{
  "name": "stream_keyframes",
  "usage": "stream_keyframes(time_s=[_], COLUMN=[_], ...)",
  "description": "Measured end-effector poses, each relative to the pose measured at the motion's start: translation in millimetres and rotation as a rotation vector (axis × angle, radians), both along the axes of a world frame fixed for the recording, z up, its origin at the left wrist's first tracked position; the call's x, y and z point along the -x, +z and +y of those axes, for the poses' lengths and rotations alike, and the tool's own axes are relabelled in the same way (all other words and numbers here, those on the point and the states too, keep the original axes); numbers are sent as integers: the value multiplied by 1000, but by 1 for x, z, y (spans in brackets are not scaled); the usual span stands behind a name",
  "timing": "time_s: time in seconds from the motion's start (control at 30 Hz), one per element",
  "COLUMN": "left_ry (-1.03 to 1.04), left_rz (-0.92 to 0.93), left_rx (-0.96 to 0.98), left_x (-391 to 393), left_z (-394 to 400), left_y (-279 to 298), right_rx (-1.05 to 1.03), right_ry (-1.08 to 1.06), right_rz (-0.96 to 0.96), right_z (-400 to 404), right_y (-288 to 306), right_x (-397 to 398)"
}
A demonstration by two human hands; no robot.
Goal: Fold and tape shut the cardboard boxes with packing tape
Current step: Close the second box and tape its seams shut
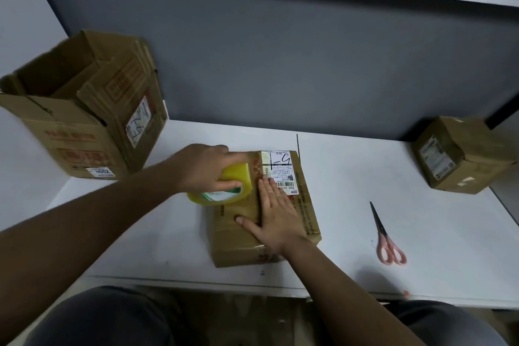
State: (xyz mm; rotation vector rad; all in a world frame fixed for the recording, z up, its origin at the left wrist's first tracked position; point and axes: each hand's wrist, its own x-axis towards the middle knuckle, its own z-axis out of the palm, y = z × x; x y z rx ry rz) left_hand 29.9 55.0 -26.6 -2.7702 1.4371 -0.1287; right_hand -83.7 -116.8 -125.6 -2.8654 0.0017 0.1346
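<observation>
A flat, closed cardboard box [264,211] of dull brown corrugated board lies in the middle of the pale, smooth counter [421,233], near its front edge; a white printed shipping label [279,171] with a handwritten mark sits on the far part of its top, and red print runs along its right side. The left hand [207,168] has its fingers curled round a roll of packing tape [224,188], a glossy yellowish ring with a white and green core, held at the box's left far corner and touching its top; the right hand [276,213] lies flat and open on the box top, fingers straight and together pointing away, thumb spread to the left, palm pressing the board just below the label. To the right, apart from the box, a pair of scissors [386,236] with pink plastic handles and dark closed blades lies on the counter, tips pointing away. At far left stands a taller open carton [84,109], its flaps raised, with red print and white labels; at far right a small sealed box [460,154] rests tilted, a label on its side; behind them rises a matte grey wall [280,50].
</observation>
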Motion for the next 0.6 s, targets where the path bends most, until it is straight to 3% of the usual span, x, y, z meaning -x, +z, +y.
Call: stream_keyframes(time_s=[0.23, 0.53, 0.6], left_ry=[-109, -63, -36], left_rz=[-88, 16, 66], left_rx=[-410, -417, -371], left_x=[-7, -9, -8], left_z=[33, 46, 49], left_y=[0, -43, -50], right_rx=[1, 57, 113], right_ry=[7, 17, 66], right_rz=[12, 19, -65], right_z=[-2, 0, 3], right_y=[-1, 0, 0], right_x=[-1, -2, -3])
